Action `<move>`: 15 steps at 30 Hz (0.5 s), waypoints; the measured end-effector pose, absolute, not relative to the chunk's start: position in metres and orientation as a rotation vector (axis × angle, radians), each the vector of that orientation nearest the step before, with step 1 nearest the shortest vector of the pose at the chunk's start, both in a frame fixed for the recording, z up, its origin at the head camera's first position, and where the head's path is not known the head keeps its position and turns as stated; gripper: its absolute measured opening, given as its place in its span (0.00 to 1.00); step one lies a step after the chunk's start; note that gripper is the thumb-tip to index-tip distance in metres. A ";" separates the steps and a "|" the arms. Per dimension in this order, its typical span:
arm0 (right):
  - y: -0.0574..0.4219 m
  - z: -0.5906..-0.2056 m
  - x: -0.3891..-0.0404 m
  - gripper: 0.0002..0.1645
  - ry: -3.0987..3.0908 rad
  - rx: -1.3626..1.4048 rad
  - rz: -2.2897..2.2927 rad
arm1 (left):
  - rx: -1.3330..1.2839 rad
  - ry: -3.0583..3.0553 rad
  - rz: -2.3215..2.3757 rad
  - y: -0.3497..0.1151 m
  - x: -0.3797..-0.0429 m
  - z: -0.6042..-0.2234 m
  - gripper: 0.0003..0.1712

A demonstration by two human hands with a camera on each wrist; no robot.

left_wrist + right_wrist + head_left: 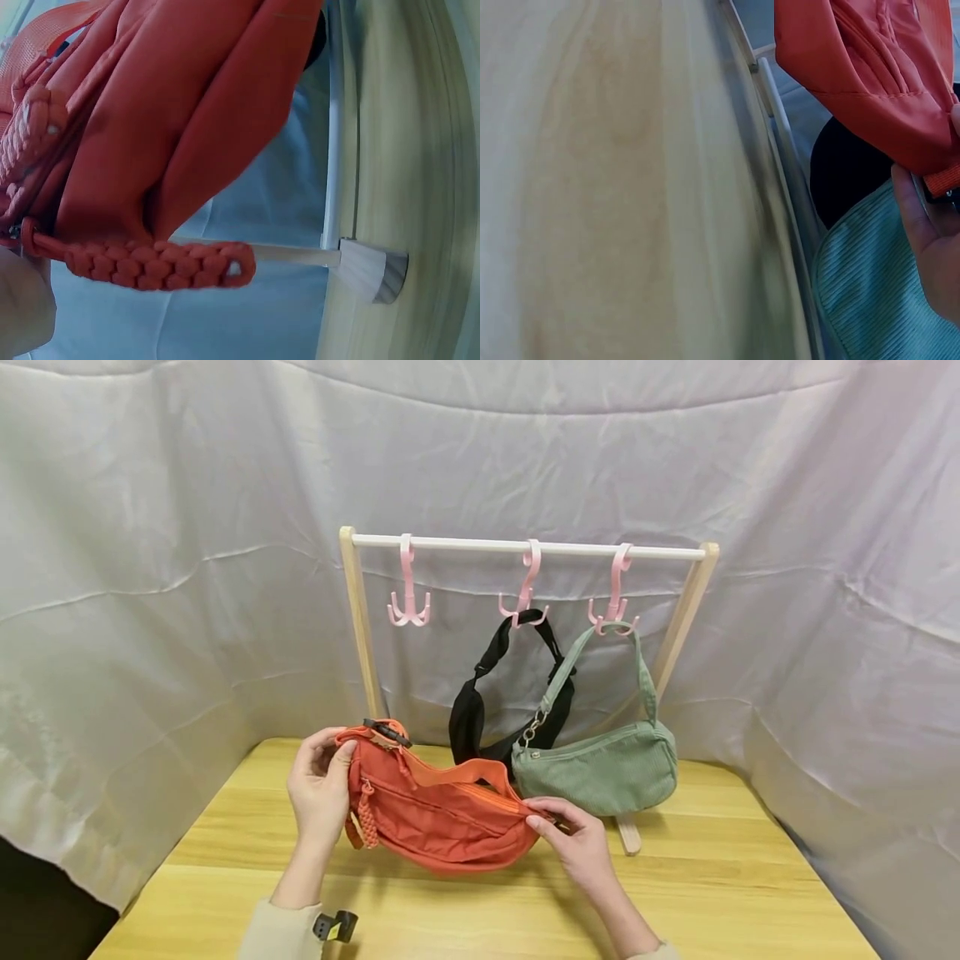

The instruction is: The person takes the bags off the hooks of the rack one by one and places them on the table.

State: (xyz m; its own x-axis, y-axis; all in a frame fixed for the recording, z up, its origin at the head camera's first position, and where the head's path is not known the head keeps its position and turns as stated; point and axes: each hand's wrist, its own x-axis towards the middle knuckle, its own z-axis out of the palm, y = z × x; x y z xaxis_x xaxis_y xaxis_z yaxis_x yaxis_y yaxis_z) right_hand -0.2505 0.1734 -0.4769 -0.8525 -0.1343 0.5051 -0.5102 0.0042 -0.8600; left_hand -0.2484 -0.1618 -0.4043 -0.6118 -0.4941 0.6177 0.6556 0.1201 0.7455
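An orange-red crossbody bag point(450, 822) is held up in front of the rack, just over the table. The left hand point(321, 789) pinches its upper left end, close to the black buckle. At the bag's right end the right hand point(573, 843) grips the corner between thumb and fingers. Braided zipper pulls point(161, 265) dangle on the left side. In the right wrist view the right hand point(937, 247) is partly cut off by the frame, with its fingers by the strap end. The bag's orange strap point(457, 772) lies slack along the top.
Behind stands a wooden rack point(358, 627) with a white bar point(472, 545). Three pink hooks hang there; the left hook point(408, 602) bears nothing. A black bag point(467, 718) hangs from the middle one, a green corduroy bag point(600, 768) from the right. Grey curtain point(187, 568) surrounds the table point(720, 877).
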 end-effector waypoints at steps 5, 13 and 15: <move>0.168 -0.474 -0.250 0.14 -2.028 0.666 1.918 | -0.169 -1.573 -1.604 -0.167 -0.234 -0.396 0.13; 0.150 -0.461 -0.238 0.13 -2.068 0.699 1.964 | -0.147 -1.646 -1.599 -0.191 -0.233 -0.407 0.13; 0.145 -0.456 -0.234 0.12 -2.081 0.695 1.965 | -0.120 -1.668 -1.583 -0.198 -0.235 -0.413 0.13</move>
State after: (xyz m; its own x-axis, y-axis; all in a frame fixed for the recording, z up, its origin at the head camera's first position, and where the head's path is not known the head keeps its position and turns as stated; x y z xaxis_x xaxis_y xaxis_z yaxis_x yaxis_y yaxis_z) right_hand -0.2340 0.1445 -0.4559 -0.8704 -0.2003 0.4498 -0.4605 0.0083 -0.8876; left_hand -0.2350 -0.1980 -0.4133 -0.6638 -0.4488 0.5983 0.5742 0.2067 0.7922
